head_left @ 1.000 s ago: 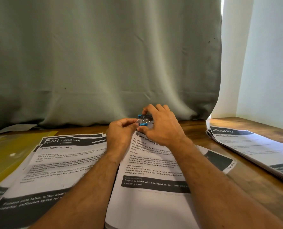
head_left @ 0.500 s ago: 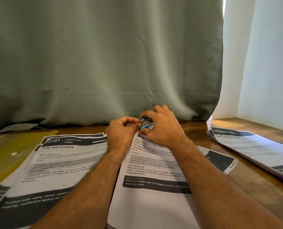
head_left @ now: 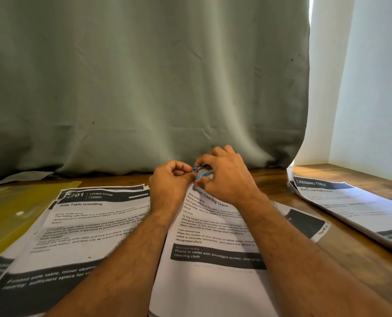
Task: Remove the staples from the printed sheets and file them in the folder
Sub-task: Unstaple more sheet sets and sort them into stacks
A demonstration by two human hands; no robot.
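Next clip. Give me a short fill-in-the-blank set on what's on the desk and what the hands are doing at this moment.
1. The right hand grips a staple remover with ____ trim.
2. The sheet under both hands is titled Screen Cleaning ____.
3. The folder at far left is ____.
4. The left hand has its fingers ____.

Missing: blue; Check; yellow; curled

Wood table: 3 printed-sheet stacks, yellow folder far left.

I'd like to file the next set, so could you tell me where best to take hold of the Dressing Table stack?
Judging by its pose, grip the Dressing Table stack at its far-left corner, coming from the left: that edge overhangs slightly fanned, nearest the hands, with bare wooden table beside it.
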